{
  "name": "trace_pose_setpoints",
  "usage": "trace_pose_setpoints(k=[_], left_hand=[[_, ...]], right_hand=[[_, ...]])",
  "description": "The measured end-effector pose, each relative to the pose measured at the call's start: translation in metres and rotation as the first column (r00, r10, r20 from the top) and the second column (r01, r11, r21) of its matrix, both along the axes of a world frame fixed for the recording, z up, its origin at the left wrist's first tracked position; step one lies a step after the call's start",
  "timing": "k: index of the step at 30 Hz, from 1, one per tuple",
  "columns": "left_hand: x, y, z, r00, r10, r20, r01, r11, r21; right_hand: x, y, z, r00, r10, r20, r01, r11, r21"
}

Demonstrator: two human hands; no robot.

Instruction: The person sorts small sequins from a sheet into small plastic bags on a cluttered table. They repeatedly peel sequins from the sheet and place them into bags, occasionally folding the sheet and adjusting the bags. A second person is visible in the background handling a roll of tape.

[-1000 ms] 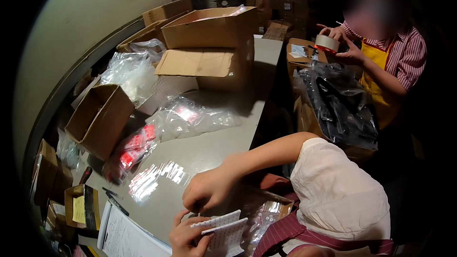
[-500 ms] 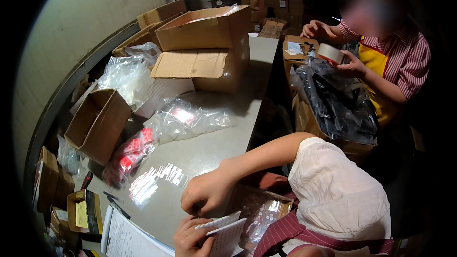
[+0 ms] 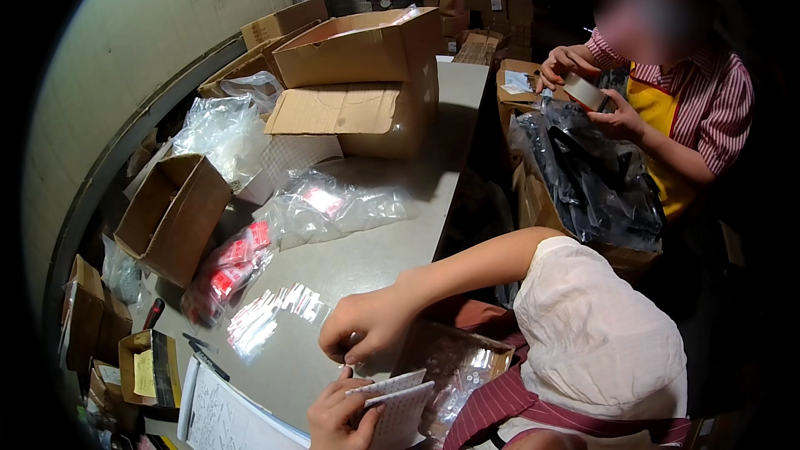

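Note:
My left hand (image 3: 333, 417) is closed on white dotted cards (image 3: 402, 400) at the lower middle, which look folded or stacked. Its index finger points up toward my right hand (image 3: 367, 327), which hovers just above over the tabletop. The right fingers are curled in a pinch; whatever they hold, if anything, is too small to make out. Right beside the cards is an open box (image 3: 467, 347) of small clear bags with tiny round pieces. Left of my right hand, small shiny clear packets (image 3: 265, 317) lie fanned out on the table (image 3: 333, 260).
Red-printed bags (image 3: 229, 265), a clear plastic bag (image 3: 358, 204) and open cardboard boxes (image 3: 350, 58) crowd the far and left side. A notebook (image 3: 229, 417) and pen lie at the near left. Across on the right, a co-worker holds a tape roll (image 3: 587, 92) above black bagged goods (image 3: 583, 175).
My right hand has risen slightly away from my left, and the left index finger now stretches up. The co-worker's hand has come down onto the tape roll, which is tilted more.

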State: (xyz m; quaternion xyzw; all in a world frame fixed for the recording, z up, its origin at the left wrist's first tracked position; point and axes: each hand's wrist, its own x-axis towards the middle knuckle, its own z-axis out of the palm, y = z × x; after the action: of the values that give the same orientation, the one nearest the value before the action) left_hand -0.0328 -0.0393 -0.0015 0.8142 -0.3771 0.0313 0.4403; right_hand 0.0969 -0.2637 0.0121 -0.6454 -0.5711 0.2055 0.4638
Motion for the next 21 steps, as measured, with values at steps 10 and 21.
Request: trace_pose_setpoints(k=[10,21], left_hand=[[-0.003,-0.001,-0.001,1.0,0.014,-0.009,-0.014,0.999,-0.048],[-0.003,0.0,0.0,0.999,0.03,-0.019,-0.03,0.999,-0.021]], right_hand=[[0.006,0.003,-0.01,0.99,-0.111,-0.088,0.111,0.994,0.001],[0.009,0.009,-0.008,0.99,-0.12,-0.073,0.12,0.993,0.007]])
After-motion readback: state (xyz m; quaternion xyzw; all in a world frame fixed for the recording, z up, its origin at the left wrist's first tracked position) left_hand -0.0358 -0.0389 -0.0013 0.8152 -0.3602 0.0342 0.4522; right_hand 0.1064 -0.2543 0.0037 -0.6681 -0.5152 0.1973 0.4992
